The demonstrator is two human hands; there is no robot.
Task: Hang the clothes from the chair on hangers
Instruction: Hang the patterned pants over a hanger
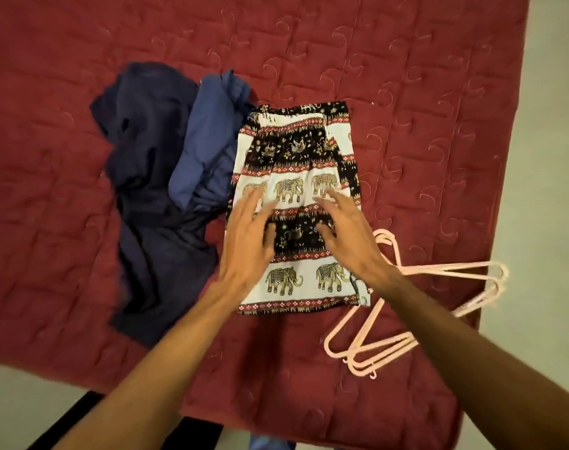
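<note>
1. From where I stand, the elephant-print garment [293,151] lies folded flat in the middle of the red quilt [406,92]. In my judgement it is laid out there so it can be taken up first.
2. The left hand [247,235] and right hand [348,232] are both over its lower half, fingers spread and straight, grasping nothing. They are blurred, so I cannot tell whether they press the cloth or hang just above it.
3. The pink hangers [384,345] lie in a loose stack just beside the garment's right edge, partly under the right forearm. That looks deliberate, keeping them within easy reach.
4. A dark navy garment [146,157] and a lighter blue garment [205,141] lie crumpled to the left, touching each other, probably waiting their turn.
5. No chair is in view.
6. I can read no brand, label or writing; the print shows only elephants and patterned bands.
</note>
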